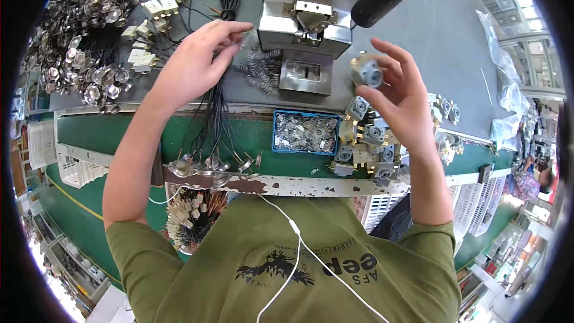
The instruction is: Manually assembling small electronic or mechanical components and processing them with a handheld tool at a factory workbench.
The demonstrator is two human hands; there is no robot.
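Broadly, counter [448,54]: parts spread all over; work looks partway, much loose stock left.
Steel bench machine [311,9]: at the back; no connector seen on it.
Cup-ended leads [78,57]: big heap, far left.
Left hand [194,63]: grip spread above the black wire bundle [216,116], holding nothing visible; contact I cannot tell.
Right hand [403,104]: grip pinching one connector between thumb and fingers.
Connector cluster [375,134]: similar pieces before that hand; finished or waiting, unclear.
Slotted metal block [293,81]: before the machine, nothing seen seated in it.
Blue tray [305,152]: tiny metal pieces, plentiful.
Held connector [366,72]: blurred, right of the block, apparently unplaced.
Coil springs [263,72]: loose pile, seemingly unused.
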